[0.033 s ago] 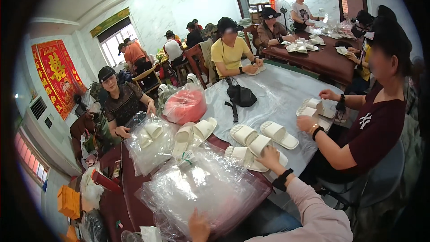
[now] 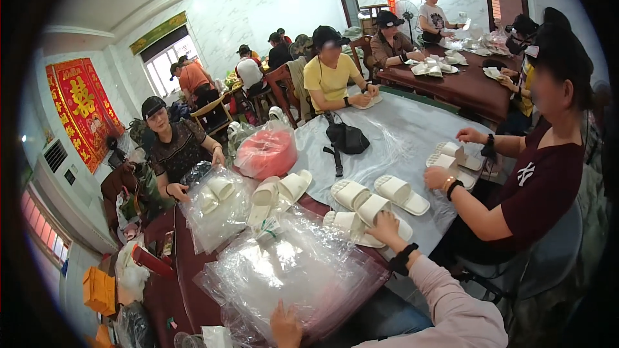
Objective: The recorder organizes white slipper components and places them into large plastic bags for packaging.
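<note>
Slightly leftward was shifted the right hand (image 2: pixel 387 229), set on white slippers (image 2: pixel 373 208) right of the bag stack (image 2: pixel 290 264); the left hand (image 2: pixel 285 327) was rested at its near edge. Neither grip could be told. Slippers could be toppled by nudging.

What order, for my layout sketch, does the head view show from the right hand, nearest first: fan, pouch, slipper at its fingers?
1. Slipper, at the right hand.
2. Pouch, farther across the table.
3. Fan, in the background.
</note>
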The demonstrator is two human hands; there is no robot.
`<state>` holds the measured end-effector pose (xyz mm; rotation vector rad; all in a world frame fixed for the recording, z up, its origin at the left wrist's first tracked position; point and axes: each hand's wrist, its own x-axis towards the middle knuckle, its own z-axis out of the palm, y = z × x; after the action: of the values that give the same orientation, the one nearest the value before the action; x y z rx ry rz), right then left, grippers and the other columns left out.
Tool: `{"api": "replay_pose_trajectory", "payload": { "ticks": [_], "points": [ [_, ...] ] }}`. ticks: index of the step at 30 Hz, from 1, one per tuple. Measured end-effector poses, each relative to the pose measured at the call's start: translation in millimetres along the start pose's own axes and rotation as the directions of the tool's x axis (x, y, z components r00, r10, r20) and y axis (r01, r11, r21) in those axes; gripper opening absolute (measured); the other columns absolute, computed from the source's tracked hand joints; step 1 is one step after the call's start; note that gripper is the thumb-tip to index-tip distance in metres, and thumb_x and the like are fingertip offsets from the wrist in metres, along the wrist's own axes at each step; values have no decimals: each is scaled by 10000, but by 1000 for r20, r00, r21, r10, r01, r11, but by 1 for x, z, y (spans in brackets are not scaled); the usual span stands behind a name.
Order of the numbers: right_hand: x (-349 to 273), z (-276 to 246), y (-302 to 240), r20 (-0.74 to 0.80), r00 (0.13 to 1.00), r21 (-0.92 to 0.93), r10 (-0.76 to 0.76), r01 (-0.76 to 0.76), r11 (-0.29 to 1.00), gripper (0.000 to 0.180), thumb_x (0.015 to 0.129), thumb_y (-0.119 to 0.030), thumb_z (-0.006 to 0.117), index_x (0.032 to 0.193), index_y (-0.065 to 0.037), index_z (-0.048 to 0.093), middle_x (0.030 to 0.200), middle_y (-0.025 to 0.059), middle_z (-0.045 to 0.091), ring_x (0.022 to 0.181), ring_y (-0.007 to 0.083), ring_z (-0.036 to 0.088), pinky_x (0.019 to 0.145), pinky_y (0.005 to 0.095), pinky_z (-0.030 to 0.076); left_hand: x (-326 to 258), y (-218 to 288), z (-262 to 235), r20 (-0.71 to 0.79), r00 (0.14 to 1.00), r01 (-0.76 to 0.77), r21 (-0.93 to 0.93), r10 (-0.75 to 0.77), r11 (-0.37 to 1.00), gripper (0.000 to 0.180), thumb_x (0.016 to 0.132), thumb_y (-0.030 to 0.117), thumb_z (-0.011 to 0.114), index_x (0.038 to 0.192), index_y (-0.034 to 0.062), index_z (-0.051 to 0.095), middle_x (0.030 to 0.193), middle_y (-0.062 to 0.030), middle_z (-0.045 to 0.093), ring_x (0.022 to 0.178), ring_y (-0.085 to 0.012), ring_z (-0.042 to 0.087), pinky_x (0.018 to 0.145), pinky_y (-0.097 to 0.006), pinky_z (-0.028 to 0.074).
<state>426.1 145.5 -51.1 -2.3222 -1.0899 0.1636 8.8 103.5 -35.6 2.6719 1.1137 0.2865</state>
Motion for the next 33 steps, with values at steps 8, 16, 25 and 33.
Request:
{"api": "replay_pose_trajectory", "payload": {
  "ticks": [8,16,25,33],
  "points": [
    [1,29,-16,-202,978,-71,-45,31,997,392,669,-425,705,874,-92,703,1098,106,542,1084,318,424,873,477,335,0,35,-3,-169,984,74,95,-58,993,356,781,246,607,1115,126,623,1162,-194,560,1112,-381,474,929,-481,381],
    [8,38,-19,-245,967,26,64,-59,998,350,694,-411,672,780,-75,720,1074,129,554,1060,327,442,861,484,345,-18,-9,42,-105,995,14,124,-1,992,331,810,202,585,1134,144,614,1217,-183,526,1108,-398,464,924,-481,385],
    [2,0,28,-112,993,70,-43,51,996,317,681,-366,702,755,-58,707,1081,149,546,979,359,485,797,467,401,0,19,10,-105,988,109,-17,-111,994,311,857,244,551,1148,152,612,1273,-205,485,1140,-421,448,929,-511,362],
    [2,-33,6,-206,915,29,-348,361,932,296,749,-323,671,785,-30,664,981,115,577,982,310,495,810,447,352,2,19,1,-204,965,168,-1,-164,986,252,807,156,578,1048,107,635,1168,-196,561,1070,-394,512,911,-456,402]
  ]
}}
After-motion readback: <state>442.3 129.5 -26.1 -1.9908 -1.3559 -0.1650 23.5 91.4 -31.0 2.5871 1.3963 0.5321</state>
